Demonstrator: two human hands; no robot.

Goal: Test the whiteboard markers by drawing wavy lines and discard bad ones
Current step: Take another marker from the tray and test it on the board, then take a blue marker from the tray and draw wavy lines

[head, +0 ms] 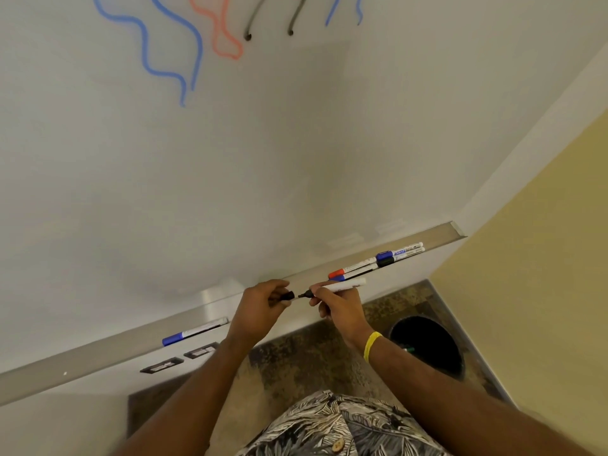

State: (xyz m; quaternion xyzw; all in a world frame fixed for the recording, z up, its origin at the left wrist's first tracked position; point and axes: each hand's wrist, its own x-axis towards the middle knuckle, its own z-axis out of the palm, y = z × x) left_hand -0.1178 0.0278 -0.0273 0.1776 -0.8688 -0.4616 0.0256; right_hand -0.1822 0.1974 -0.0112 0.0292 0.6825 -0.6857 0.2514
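My right hand (335, 306) grips a white-barrelled black marker (345, 286), its bare tip pointing left. My left hand (263, 304) pinches the black cap (289, 295) a short gap away from that tip. Both hands hover just in front of the whiteboard's metal tray (98, 352). On the tray to the right lie several capped markers (378, 261), red, blue and black. One blue-capped marker (194, 332) lies on the tray at the left. The whiteboard (230, 159) carries blue, red and black wavy lines (171, 47) near the top.
A round black bin (427, 347) stands on the mottled floor at the lower right, with a green-capped marker inside. A yellow wall (543, 291) borders the right side. Two wall sockets (179, 358) sit under the tray at the left.
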